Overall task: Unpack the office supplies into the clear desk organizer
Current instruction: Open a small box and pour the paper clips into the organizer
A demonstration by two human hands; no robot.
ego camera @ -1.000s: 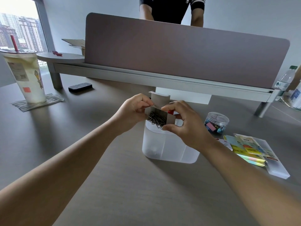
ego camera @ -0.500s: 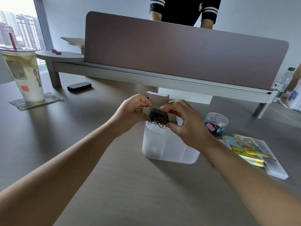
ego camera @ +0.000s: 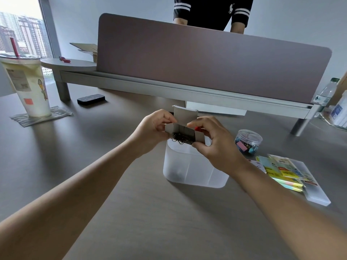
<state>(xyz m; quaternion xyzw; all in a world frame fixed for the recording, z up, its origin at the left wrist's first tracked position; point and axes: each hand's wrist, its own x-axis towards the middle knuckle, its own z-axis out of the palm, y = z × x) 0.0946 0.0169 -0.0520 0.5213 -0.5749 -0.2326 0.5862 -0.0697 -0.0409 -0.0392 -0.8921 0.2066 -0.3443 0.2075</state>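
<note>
Two hands are on one small cardboard box (ego camera: 185, 128), held directly above the clear desk organizer (ego camera: 194, 167). Your left hand (ego camera: 153, 129) has its fingers curled round the box's left side, thumb and forefinger pinching the near edge. Your right hand (ego camera: 216, 143) pinches the right side, forefinger on the upper edge, thumb under the lower corner. The box's flap stands open and upright at the far side. A dark tangle of paper clips (ego camera: 183, 137) sits at the box's open mouth, hanging slightly over the organizer's rim. The organizer stands upright on the grey desk (ego camera: 112, 184), with inner dividers visible through its frosted wall; what lies inside cannot be made out.

To your right: a round clear tub of coloured binder clips (ego camera: 247, 141), and nearer, packs of sticky notes (ego camera: 279, 169) resting partly on a frosted flat lid (ego camera: 315, 194). Far left, a lidded drink cup (ego camera: 28, 87) stands on a cloth. A second person's torso shows behind the desk partition (ego camera: 206, 62).
</note>
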